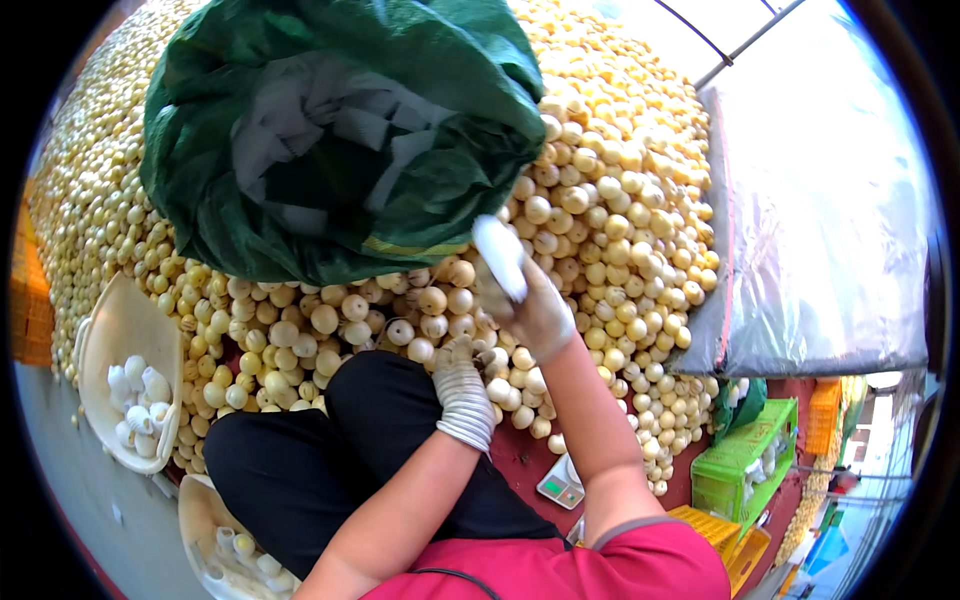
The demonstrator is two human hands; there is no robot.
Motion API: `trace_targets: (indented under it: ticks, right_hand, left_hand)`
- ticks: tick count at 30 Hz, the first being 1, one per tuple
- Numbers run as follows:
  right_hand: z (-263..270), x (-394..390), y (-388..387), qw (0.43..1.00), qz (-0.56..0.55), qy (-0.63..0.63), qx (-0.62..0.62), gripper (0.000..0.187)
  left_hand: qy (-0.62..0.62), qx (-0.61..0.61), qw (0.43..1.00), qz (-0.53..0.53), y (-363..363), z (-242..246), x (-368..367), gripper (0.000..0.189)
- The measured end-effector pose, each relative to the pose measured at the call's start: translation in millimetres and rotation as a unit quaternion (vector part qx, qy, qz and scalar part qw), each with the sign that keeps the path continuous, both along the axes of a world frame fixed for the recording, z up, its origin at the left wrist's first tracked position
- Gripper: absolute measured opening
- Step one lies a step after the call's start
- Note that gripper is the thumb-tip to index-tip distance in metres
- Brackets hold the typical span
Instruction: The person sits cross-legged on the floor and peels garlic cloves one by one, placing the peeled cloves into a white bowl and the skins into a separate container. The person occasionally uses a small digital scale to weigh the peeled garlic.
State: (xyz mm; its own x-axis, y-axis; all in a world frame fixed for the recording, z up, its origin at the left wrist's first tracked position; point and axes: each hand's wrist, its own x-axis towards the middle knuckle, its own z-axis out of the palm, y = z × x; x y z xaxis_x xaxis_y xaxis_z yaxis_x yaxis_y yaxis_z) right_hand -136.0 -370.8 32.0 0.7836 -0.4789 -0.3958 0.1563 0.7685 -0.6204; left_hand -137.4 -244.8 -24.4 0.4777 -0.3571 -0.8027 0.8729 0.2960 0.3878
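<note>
My right hand [538, 311], in a pale work glove, holds a blurred white foam net sleeve [501, 259] just below the rim of a green woven sack [450, 30]. White foam pieces [360, 124] lie inside the sack. My left hand [463, 375], gloved with a long ribbed cuff, rests by my knee at the edge of a large heap of pale yellow round fruits [615, 225], some striped dark like pepino melons. Its curled fingers are partly hidden, and I cannot tell whether they grip a fruit.
A cream basin [112, 315] with several net-wrapped fruits stands at left; another basin [199, 517] sits beside my leg. At right are a small digital scale [561, 484], a green crate [750, 457], yellow crates [705, 529] and a plastic-covered stack [825, 247].
</note>
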Motion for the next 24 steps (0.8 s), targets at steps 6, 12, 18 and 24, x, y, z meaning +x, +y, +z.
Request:
trace_targets:
  ticks: [6,12,18,24]
  right_hand:
    - [-83,-183,68,0.992,-0.067,-0.036,0.099,0.055]
    - [-87,-184,63,0.973,-0.225,-0.04,0.024,0.037]
    - [-80,-202,40,0.989,-0.107,-0.065,-0.078,0.027]
    - [-45,-185,50,0.997,-0.072,-0.029,-0.011,0.034]
  left_hand:
    - [-0.027,-0.061,0.92,-0.387,-9,15,-38,0.031]
    - [-0.096,-0.125,0.934,-0.322,-8,-13,-60,0.021]
    - [0.051,-0.239,0.873,-0.423,-12,40,-59,0.041]
    - [-0.057,-0.265,0.903,-0.333,-16,32,-54,0.019]
